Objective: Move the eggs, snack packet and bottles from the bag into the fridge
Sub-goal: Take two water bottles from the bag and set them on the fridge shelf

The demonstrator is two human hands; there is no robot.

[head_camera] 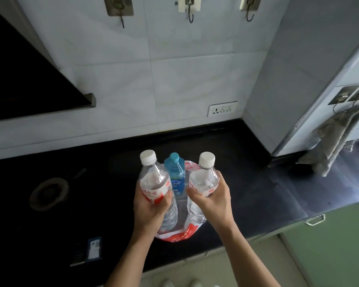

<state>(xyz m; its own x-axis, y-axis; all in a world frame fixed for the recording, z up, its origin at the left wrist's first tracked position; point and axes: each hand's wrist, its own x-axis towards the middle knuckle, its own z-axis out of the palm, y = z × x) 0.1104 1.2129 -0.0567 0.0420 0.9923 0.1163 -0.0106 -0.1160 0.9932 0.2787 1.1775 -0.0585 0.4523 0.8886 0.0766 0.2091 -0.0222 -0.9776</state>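
Left hand (148, 206) grips clear bottle (153, 183), right hand (212, 200) grips another (203, 181); both upright above bag (180, 235); blue bottle (176, 175) between them.

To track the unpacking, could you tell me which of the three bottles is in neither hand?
The blue-capped blue plastic bottle, standing in the red-and-white plastic bag; both clear white-capped bottles are gripped.

A black counter (247, 162) bears a red-white bag (178, 236) and small box (94, 248).

Base of blue bottle (175, 175) — out of sight inside bag (180, 235)
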